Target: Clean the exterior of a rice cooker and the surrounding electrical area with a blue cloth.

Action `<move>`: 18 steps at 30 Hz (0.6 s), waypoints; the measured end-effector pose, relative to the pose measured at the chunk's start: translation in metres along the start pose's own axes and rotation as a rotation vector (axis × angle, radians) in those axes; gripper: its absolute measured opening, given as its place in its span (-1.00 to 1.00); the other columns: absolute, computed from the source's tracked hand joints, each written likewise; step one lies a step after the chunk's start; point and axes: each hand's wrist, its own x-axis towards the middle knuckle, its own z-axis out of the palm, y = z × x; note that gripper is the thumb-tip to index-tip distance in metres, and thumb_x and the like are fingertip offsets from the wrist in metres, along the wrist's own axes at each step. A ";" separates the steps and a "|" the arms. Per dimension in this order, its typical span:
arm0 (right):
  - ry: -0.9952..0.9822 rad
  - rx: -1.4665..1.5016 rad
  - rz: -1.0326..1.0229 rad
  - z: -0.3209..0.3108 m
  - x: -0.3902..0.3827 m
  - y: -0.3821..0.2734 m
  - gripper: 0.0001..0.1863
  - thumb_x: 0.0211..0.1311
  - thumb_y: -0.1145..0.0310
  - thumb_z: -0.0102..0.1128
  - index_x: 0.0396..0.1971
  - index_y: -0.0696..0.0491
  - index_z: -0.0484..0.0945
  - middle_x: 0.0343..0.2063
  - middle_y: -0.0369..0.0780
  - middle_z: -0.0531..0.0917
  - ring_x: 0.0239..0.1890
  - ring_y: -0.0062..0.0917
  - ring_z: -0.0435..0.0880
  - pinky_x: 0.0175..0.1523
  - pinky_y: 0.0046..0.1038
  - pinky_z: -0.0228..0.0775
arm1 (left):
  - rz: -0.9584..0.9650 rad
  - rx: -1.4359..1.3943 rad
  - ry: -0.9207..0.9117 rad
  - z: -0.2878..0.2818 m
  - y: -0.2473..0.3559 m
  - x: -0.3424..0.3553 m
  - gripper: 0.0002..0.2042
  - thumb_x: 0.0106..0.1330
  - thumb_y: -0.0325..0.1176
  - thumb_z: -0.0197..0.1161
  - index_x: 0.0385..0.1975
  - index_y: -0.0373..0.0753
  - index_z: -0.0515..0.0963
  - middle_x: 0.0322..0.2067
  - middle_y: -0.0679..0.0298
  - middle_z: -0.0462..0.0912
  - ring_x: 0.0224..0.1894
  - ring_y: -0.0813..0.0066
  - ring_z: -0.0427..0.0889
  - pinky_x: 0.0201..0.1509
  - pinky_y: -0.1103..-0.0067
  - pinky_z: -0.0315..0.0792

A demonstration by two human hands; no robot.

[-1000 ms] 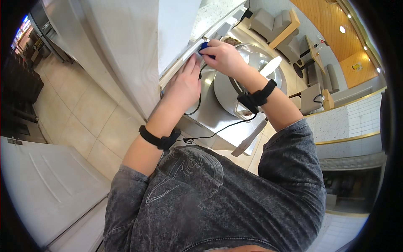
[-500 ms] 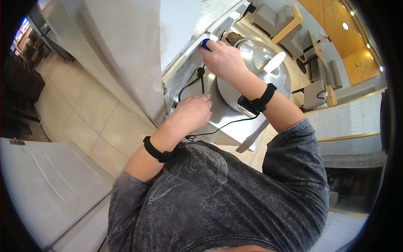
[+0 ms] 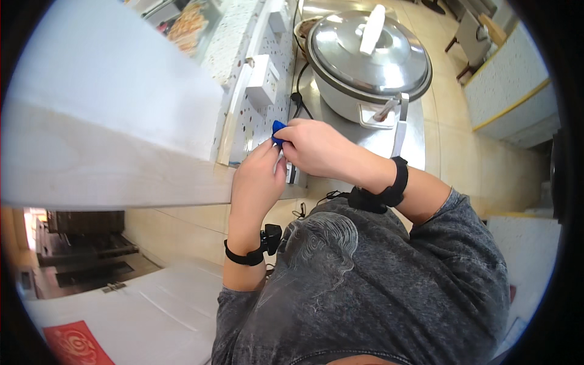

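My right hand (image 3: 313, 149) pinches a small blue object (image 3: 279, 128), perhaps a cloth, beside the speckled wall (image 3: 252, 128) of the counter. Just below it, my left hand (image 3: 258, 179) has its fingertips together at the blue object, and what they grip is partly hidden. A small white and black fitting (image 3: 291, 174) is low beside my hands. A black plug (image 3: 296, 98) with a cable lies above them, near a white box (image 3: 261, 79) on the wall. To the right sits a large cooker (image 3: 337, 100) with a steel lid (image 3: 401, 61) and a white handle on top.
The cooker stands on a steel surface (image 3: 409, 134), with a long-handled utensil (image 3: 399, 131) at its side. A pale wooden ledge (image 3: 121, 182) runs leftward. A white door panel (image 3: 140, 310) is at lower left, chairs (image 3: 462, 48) and a partition (image 3: 505, 85) at upper right.
The view has swung round. My right hand and the blue object have moved lower along the wall, and my left hand has come back up to meet them.
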 end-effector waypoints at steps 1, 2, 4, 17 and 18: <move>-0.006 0.062 0.015 0.005 -0.003 -0.001 -0.70 0.19 0.45 0.02 -0.13 0.21 0.59 -0.26 -0.01 0.64 -0.24 -0.19 0.65 -0.13 -0.31 0.52 | 0.006 -0.029 0.008 -0.003 0.000 -0.002 -0.73 0.22 -0.51 0.20 -0.08 -0.38 0.57 -0.06 -0.03 0.62 -0.04 -0.01 0.60 0.02 0.36 0.50; 0.008 0.088 0.022 0.009 -0.007 -0.005 -0.70 0.19 0.45 0.02 -0.13 0.21 0.59 -0.26 -0.01 0.64 -0.24 -0.19 0.65 -0.13 -0.31 0.52 | 0.011 -0.009 -0.014 -0.002 -0.003 -0.003 -0.73 0.22 -0.51 0.20 -0.08 -0.38 0.57 -0.06 -0.03 0.62 -0.04 -0.01 0.60 0.02 0.36 0.50; 0.140 0.683 0.260 0.012 -0.015 -0.016 -0.72 0.26 0.50 -0.06 -0.13 0.24 0.59 -0.27 -0.08 0.65 -0.26 -0.39 0.66 -0.14 -0.43 0.52 | 0.042 -0.046 0.120 0.001 -0.009 -0.007 -0.74 0.27 -0.52 0.17 -0.06 -0.40 0.56 -0.05 -0.04 0.63 -0.03 0.01 0.62 0.03 0.36 0.49; 0.752 1.447 0.414 0.122 0.013 0.075 -0.86 0.27 0.43 0.14 -0.20 0.11 0.52 -0.39 -0.32 0.55 -0.35 -0.66 0.51 -0.24 -0.56 0.42 | 0.036 0.123 0.102 0.016 -0.007 -0.005 -0.72 0.24 -0.58 0.15 -0.04 -0.42 0.53 -0.09 -0.05 0.62 -0.06 0.03 0.63 0.02 0.38 0.52; 0.754 1.462 0.417 0.122 0.019 0.080 -0.86 0.27 0.43 0.14 -0.20 0.11 0.52 -0.39 -0.32 0.55 -0.35 -0.66 0.51 -0.24 -0.56 0.42 | 0.007 0.107 0.114 0.016 -0.006 -0.004 -0.72 0.24 -0.58 0.15 -0.04 -0.42 0.52 -0.09 -0.05 0.61 -0.07 0.03 0.62 0.01 0.38 0.52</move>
